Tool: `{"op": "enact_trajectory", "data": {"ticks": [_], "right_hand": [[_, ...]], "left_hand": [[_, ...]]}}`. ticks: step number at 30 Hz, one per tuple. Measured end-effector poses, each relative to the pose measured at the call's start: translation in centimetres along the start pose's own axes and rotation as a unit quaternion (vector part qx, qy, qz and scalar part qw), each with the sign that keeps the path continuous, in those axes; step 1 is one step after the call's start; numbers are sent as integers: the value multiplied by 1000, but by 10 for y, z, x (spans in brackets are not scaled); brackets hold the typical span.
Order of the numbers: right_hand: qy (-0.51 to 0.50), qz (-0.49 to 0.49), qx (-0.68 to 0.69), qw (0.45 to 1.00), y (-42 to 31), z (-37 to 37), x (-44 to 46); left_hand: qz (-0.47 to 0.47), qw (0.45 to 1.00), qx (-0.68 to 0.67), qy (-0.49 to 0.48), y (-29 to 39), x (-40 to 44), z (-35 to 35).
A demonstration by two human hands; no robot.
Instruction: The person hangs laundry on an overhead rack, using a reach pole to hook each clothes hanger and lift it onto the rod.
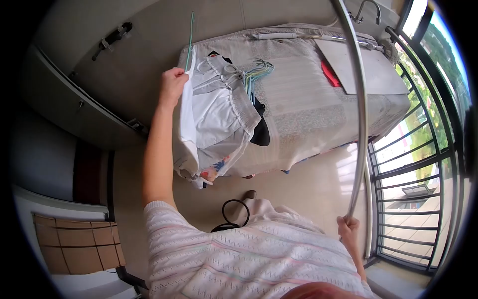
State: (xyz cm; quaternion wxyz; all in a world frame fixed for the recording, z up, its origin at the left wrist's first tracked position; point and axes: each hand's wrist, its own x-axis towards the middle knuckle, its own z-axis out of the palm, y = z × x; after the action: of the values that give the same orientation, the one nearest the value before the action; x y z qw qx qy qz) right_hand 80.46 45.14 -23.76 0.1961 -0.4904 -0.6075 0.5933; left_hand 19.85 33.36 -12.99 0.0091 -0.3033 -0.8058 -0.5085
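Observation:
My left hand [173, 84] is closed at the left end of the covered table, gripping a white garment [186, 112] by its edge. A thin green hanger [191, 40] sticks up beside my fingers. White gathered-waist clothing [214, 107] lies spread to the right of this hand, with a bundle of hangers [258, 71] and a black item [261, 133] next to it. Lower right, my right hand [348, 225] is wrapped round the lower end of a long metal pole [359, 124], which rises past the top of the view.
A patterned cloth covers the table [298, 119]. On it are a grey board [361, 65], a red item [330, 74] and a rod [318, 37]. A faucet [369, 11] is behind. Black window railings [408, 212] stand at right; a cardboard box [74, 244] is lower left.

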Motion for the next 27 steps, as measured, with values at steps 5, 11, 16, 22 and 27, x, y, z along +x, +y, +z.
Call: {"op": "enact_trajectory", "data": {"ticks": [5, 11, 16, 22, 27], "right_hand": [[-138, 64, -73, 986, 13, 30, 28], [-215, 26, -121, 969, 14, 76, 45], [-278, -12, -190, 942, -1, 116, 48], [-287, -64, -217, 931, -4, 162, 42], [-293, -59, -205, 932, -17, 204, 28]], "left_hand": [[-32, 998, -19, 46, 44, -15, -87], [-54, 995, -31, 82, 55, -33, -157], [-60, 991, -83, 84, 46, -39, -203], [-59, 989, -101, 89, 32, -38, -255], [-42, 988, -108, 102, 24, -37, -284]]}}
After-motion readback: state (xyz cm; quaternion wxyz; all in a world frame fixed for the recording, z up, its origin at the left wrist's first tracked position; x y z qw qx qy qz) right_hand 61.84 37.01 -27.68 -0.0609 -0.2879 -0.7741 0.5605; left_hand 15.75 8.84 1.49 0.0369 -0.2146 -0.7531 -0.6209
